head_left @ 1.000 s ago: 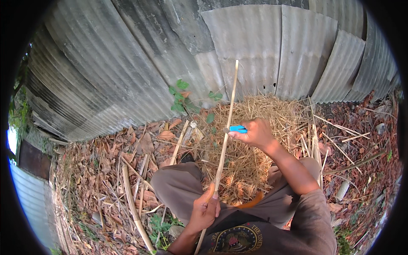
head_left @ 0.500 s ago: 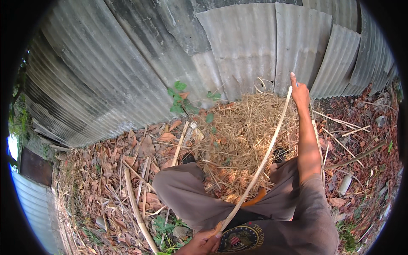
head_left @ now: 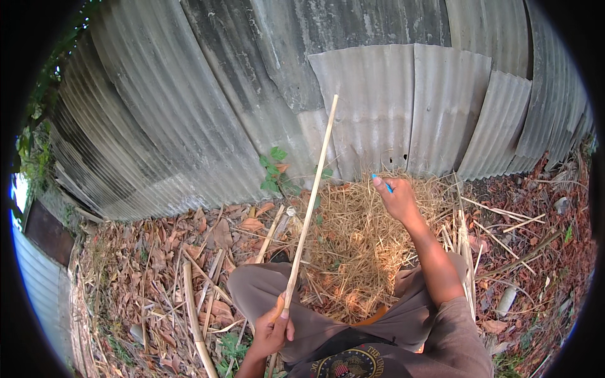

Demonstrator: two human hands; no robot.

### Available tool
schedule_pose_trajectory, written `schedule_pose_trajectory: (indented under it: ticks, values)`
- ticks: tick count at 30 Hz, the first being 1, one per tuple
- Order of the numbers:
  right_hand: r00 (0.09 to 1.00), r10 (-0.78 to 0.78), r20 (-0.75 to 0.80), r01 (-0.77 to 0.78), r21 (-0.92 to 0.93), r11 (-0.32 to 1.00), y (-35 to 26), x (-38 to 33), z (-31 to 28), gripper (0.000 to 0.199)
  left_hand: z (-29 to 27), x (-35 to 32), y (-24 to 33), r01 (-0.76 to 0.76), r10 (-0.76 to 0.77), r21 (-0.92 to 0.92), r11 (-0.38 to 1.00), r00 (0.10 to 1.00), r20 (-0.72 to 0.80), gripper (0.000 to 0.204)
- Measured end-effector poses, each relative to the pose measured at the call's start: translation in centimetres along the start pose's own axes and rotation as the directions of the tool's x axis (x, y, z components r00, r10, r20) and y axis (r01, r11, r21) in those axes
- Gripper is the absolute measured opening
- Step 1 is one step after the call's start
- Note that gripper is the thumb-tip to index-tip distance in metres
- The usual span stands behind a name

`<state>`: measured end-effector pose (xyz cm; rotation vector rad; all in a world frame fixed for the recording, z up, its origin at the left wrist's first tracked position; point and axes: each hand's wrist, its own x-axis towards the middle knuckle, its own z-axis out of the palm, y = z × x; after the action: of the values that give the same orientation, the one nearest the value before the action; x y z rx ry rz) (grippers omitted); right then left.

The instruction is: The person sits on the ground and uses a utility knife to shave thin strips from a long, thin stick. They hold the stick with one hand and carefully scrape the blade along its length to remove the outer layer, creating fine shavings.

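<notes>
My left hand [head_left: 273,330] is closed around the lower end of a long pale bamboo strip [head_left: 311,203]. The strip rises past my left knee, its upper tip in front of the metal wall. My right hand [head_left: 397,199], arm stretched out over the straw-like shavings [head_left: 353,252], is closed on a small blue object [head_left: 389,188]. Only bits of blue show at the thumb and fingers, so its kind is unclear. The right hand is apart from the strip. Between my legs lies an orange curved thing [head_left: 373,317], partly hidden by the trousers.
A wall of corrugated metal sheets [head_left: 372,107] stands ahead. Dry leaves [head_left: 170,252] cover the ground at left, with a thicker bamboo pole [head_left: 196,315] on them. More strips [head_left: 466,252] lie at right, near a pale cylinder [head_left: 506,300]. A green plant [head_left: 274,170] grows by the wall.
The strip's upper end has swung left and up, away from my right hand. My left hand has moved up and left; the right has come down and left. The view has tilted up slightly.
</notes>
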<state>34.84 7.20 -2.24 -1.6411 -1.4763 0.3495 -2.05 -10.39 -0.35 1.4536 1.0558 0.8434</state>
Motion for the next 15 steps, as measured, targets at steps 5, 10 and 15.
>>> schedule_pose_trajectory:
  ticks: [5,10,15]
  values:
    - [0.980,-0.109,0.165,0.096,0.085,0.992,-2.3,-2.1,1.3,0.065,0.7,0.7,0.2,-0.034,0.035,0.107,0.994,0.999,-0.004,0.045]
    - [0.852,-0.152,0.501,0.262,-0.157,0.952,-5.3,-3.7,2.3,0.067,-1.0,2.5,4.3,-0.287,0.388,0.456,0.843,0.910,-0.145,0.048]
    - [0.895,-0.166,0.414,0.235,-0.122,0.964,-4.1,-3.1,1.9,0.070,-5.2,7.8,15.3,-0.488,0.780,0.625,0.610,0.508,-0.365,0.049]
